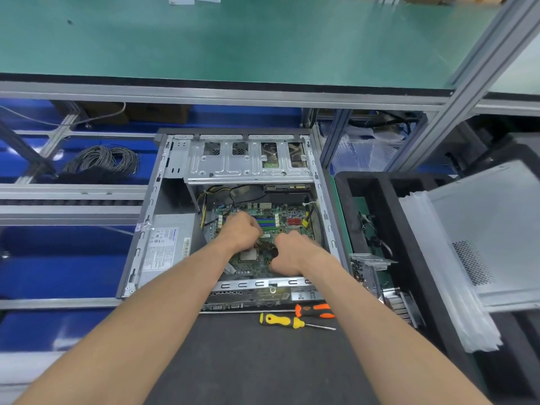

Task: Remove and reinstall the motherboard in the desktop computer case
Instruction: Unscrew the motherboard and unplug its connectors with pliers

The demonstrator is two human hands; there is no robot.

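Note:
An open grey desktop case (152, 200) lies flat on the dark mat. The green motherboard (287, 219) sits inside it, with blue and green memory slots and red connectors at its far side. Both my hands are down inside the case over the board, near the square CPU socket (248, 255). My left hand (241, 230) has its fingers curled on something at the board's middle. My right hand (287, 252) is curled beside it, to the right of the socket. What the fingers hold is hidden.
A grey power supply (166, 247) fills the case's left side, and a metal drive cage (248, 162) spans its far end. An orange screwdriver (315, 310) and a yellow one (280, 320) lie in front of the case. A black tray (388, 206) with parts and a side panel (482, 229) stand at the right.

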